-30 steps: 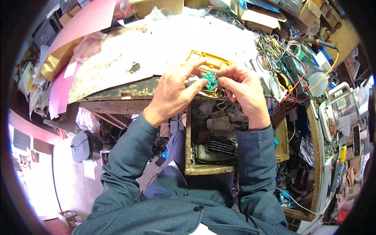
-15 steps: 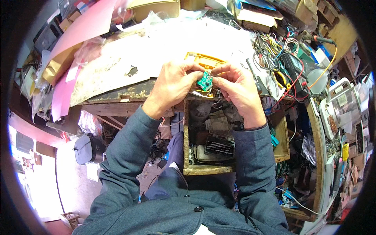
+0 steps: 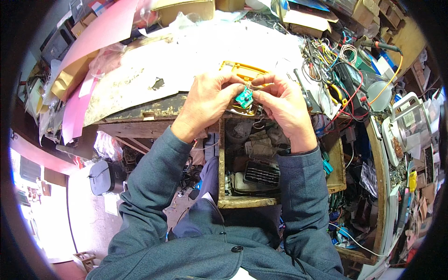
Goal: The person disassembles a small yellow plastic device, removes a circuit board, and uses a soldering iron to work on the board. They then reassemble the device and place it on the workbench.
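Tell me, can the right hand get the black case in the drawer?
Probably yes: the drawer is open and nothing seems to lie on the black case, though the right hand is busy at the green circuit board.

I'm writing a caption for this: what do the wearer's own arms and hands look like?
The left hand and right hand are without gloves. The left sleeve and right sleeve are long, plain and dark blue-grey, reaching the wrists and matching the coat.
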Motion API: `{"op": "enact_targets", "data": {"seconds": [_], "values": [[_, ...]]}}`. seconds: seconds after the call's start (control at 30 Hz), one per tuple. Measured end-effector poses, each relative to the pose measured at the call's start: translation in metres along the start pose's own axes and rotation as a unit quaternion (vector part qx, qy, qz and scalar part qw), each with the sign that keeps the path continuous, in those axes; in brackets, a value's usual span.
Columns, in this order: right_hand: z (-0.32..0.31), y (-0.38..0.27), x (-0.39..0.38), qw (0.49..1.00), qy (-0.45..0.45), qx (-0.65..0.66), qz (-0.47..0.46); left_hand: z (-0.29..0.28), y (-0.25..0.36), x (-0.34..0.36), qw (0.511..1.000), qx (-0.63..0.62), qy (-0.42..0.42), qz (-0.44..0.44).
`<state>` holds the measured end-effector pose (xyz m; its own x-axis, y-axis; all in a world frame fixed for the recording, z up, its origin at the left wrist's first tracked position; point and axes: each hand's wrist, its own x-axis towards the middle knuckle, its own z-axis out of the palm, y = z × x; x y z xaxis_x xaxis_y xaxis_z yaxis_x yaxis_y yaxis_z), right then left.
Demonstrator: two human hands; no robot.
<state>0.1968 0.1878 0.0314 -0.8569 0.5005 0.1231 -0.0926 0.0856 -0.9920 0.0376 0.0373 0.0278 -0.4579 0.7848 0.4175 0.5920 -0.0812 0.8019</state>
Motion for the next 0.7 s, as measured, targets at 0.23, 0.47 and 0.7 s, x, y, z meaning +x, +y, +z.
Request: {"op": "enact_targets", "data": {"seconds": [0.23,0.47,0.7], "values": [[0.0001,-0.0019,-0.0005,1.000,0.003,-0.009,0.006,-0.0016,0.0058,-0.0021,0.999,0.028,-0.015,-0.002],[-0.0008,0.0015,0.0005,1.000,0.003,-0.010,0.000,-0.0005,-0.0021,-0.0023,1.000,0.000,-0.004,-0.010],[-0.0005,0.0039,0.0012,1.000,0.009,-0.017,-0.011,-0.0036,0.0031,-0.0034,1.000,-0.002,-0.015,-0.004]]}}
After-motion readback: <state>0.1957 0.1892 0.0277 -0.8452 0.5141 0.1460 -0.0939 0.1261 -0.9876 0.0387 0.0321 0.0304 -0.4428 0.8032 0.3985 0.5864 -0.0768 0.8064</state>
